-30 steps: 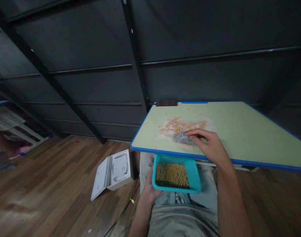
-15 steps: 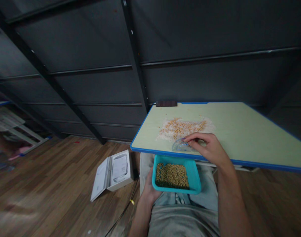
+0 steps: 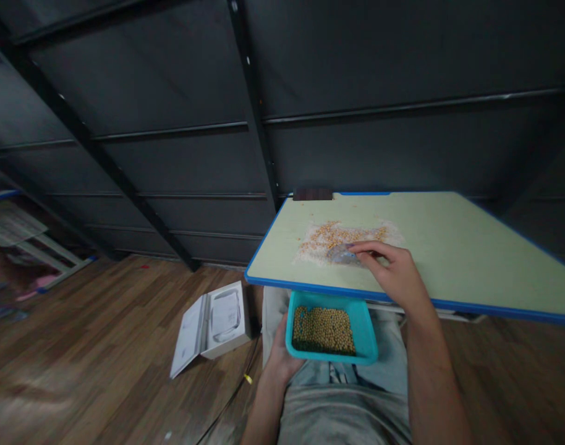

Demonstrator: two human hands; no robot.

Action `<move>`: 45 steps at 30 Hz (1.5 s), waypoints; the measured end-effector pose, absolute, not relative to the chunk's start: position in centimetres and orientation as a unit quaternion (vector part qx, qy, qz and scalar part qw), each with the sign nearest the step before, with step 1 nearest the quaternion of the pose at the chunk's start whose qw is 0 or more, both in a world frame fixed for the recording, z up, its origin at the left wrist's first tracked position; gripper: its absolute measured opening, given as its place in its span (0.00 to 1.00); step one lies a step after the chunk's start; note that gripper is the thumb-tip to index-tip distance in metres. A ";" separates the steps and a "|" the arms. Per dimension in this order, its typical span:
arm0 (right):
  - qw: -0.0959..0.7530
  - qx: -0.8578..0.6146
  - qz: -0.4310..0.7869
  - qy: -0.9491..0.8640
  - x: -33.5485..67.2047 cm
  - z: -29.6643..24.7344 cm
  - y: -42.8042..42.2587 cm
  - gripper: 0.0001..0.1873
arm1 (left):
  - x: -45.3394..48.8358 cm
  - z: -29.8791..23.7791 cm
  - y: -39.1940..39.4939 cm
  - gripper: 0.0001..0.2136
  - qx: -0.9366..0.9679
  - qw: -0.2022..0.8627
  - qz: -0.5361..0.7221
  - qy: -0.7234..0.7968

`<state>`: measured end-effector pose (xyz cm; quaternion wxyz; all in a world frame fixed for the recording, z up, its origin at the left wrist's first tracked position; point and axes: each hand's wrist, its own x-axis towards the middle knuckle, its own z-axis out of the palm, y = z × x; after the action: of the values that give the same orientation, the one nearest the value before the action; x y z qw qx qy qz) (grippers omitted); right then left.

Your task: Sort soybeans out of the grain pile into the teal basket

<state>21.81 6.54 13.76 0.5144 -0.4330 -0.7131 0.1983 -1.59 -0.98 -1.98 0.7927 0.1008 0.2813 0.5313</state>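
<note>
My left hand grips the left side of a teal tray of yellow beans, held on my lap just under the desk's front edge. My right hand rests on the pale green desk and pinches a small clear plastic scraper. The scraper's edge sits at the near side of a patch of yellow beans mixed with white grains spread on the desk top.
The desk has a blue rim and a dark block at its back left corner. An open white box lies on the wooden floor to the left. Dark metal shelving fills the background. Cluttered racks stand at far left.
My right hand drew the scraper toward the desk's near edge, then moved it back up to the bean patch. The tray and left hand stayed still.
</note>
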 end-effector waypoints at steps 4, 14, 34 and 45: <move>0.536 -0.452 0.182 -0.689 21.9 13.6 6.7 0.11 | -1.6 -1.9 -1.0 0.17 0.098 0.787 0.533 0.295; 0.507 -0.443 0.216 -0.707 21.9 13.6 6.8 0.12 | -1.4 -0.7 -1.2 0.20 0.100 0.790 0.517 0.315; 0.471 -0.408 0.264 -0.737 21.7 14.2 6.3 0.11 | -1.5 -1.5 -1.1 0.18 0.092 0.787 0.537 0.289; 0.513 -0.432 0.205 -0.713 22.0 13.6 6.8 0.12 | -1.6 -1.5 -1.1 0.16 0.088 0.791 0.531 0.292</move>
<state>21.99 6.83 13.60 0.5126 -0.4322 -0.7131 0.2049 -1.57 -1.11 -1.49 0.7907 0.0877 0.2924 0.5306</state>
